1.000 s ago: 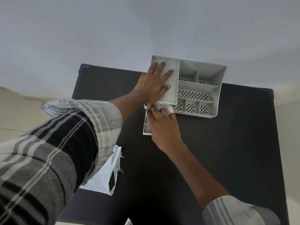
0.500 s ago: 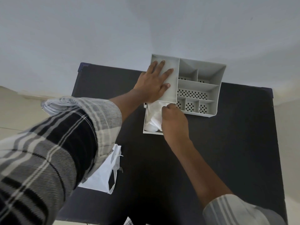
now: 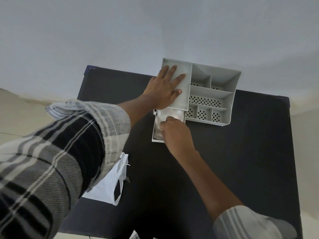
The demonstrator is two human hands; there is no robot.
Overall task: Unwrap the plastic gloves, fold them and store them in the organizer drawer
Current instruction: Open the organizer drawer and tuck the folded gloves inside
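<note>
Left hand (image 3: 165, 88) flat, fingers spread, on organizer (image 3: 214, 90) lid. Right hand (image 3: 174, 133) curled, pressing gloves (image 3: 170, 113) into pulled-out drawer (image 3: 154, 135). White wrapper (image 3: 110, 185) on table (image 3: 241, 152), near-left, well apart.

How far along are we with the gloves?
Done: the gloves lie in the pulled-out drawer, with the empty wrapper on the table. In hand: the right hand presses them down while the left hand steadies the organizer. Left: closing the drawer.
</note>
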